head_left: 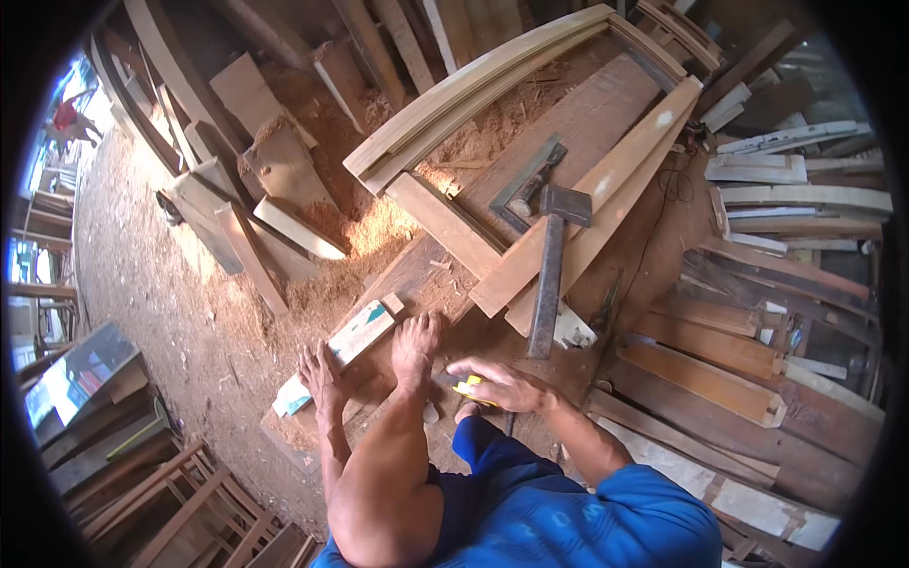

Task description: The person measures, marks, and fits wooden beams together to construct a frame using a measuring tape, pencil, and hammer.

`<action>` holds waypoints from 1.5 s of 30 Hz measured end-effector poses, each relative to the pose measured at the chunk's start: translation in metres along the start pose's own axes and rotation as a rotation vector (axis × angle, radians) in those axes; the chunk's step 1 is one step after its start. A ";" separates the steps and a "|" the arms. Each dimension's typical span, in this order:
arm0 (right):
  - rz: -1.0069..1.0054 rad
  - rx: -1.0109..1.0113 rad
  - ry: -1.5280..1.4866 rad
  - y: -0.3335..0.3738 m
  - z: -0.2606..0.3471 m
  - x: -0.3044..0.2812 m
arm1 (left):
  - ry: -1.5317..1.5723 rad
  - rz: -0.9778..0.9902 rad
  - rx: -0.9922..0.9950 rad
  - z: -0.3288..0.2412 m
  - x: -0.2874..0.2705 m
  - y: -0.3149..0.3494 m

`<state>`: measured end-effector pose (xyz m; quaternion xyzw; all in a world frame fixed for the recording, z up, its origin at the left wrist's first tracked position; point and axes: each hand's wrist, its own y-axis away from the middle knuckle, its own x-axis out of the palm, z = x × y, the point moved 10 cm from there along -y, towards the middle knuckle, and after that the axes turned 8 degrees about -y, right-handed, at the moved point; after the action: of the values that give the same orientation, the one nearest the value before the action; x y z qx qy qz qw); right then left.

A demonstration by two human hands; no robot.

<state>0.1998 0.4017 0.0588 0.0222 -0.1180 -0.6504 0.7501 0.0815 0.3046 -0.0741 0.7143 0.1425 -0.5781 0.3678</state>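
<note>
My left hand (322,381) lies over a short wooden block (362,333) with patches of white and teal paint, its fingers curled across the top. The block rests on a long brown plank (407,275). My bare foot (417,348) is set on the plank beside the block. To the right of that foot, my right hand (502,383) is closed around a yellow-and-black hand tool (468,386); its kind is mostly hidden by the fingers. Ahead of the right hand, a mallet (566,205) leans with its handle toward me.
A wooden frame with a curved side (492,71) lies ahead on the plank, with a dark metal square (511,204) inside it. Sawdust (379,232) and offcuts (284,166) spread at the left. Stacked boards (701,374) fill the right; slatted frames (204,506) stand at the lower left.
</note>
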 end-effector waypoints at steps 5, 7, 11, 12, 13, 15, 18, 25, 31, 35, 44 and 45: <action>-0.060 0.167 -0.140 0.087 -0.032 -0.012 | -0.201 -0.216 0.067 -0.031 -0.036 0.002; -0.187 0.110 -0.012 0.115 -0.056 -0.034 | -0.224 -0.223 0.137 -0.054 -0.040 -0.005; -0.242 0.200 0.001 0.130 -0.061 -0.040 | -0.211 -0.300 0.179 -0.044 -0.027 -0.004; -0.260 0.191 0.036 0.130 -0.058 -0.040 | -0.226 -0.373 0.178 -0.034 -0.017 0.000; -0.270 0.195 0.038 0.137 -0.064 -0.042 | -0.202 -0.399 0.110 0.009 -0.019 0.009; -0.370 0.189 -0.065 0.158 -0.078 -0.055 | -0.188 -0.420 -0.055 0.108 -0.073 0.040; -0.455 0.212 -0.009 0.187 -0.102 -0.071 | -0.152 -0.404 -0.134 0.143 -0.092 0.042; -0.533 0.334 -0.013 0.197 -0.121 -0.060 | -0.088 -0.297 -0.297 0.178 -0.030 0.064; -0.656 0.244 0.092 0.237 -0.143 -0.067 | -0.021 -0.173 -0.297 0.179 0.005 0.052; -0.679 0.296 0.123 0.264 -0.184 -0.074 | 0.006 -0.085 -0.310 0.172 0.011 0.043; -0.732 0.226 0.074 0.239 -0.110 -0.096 | -0.081 -0.253 -0.134 0.139 -0.057 0.072; -0.709 0.214 0.024 0.236 -0.098 -0.101 | -0.088 -0.311 -0.104 0.131 -0.073 0.066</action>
<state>0.4364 0.5252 -0.0076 0.1476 -0.1612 -0.8535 0.4730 0.0071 0.1845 0.0097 0.6376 0.2650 -0.6506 0.3161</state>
